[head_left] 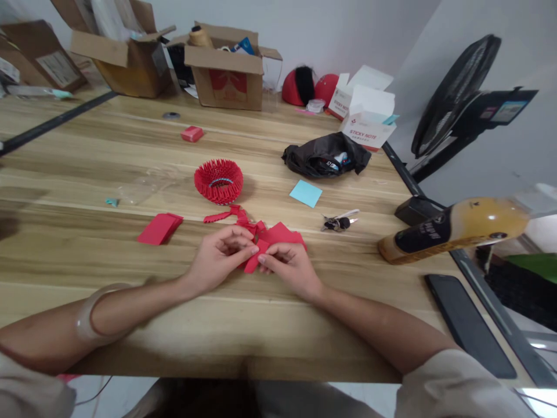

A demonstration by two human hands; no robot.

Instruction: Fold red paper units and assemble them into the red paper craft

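Near the front middle of the table, my left hand point(224, 255) and my right hand point(290, 266) pinch a small folded piece of red paper point(252, 264) between thumbs and fingers. Loose red paper sheets point(282, 233) lie just behind and under my right hand. Behind my left fingers a row of folded red paper pieces point(239, 215) spreads on the wood. Farther back stands a round red bowl of folded paper point(218, 181) with a light-blue line inside. A stack of red paper point(159, 229) lies left of my left hand.
Beyond these are a blue sheet point(306, 193), keys point(339, 222), a black plastic bag point(326, 155) and a small red packet point(192, 134). At right are a large drink bottle point(452, 229), a phone point(470, 325) and a fan point(455, 96). Cardboard boxes point(226, 81) line the back.
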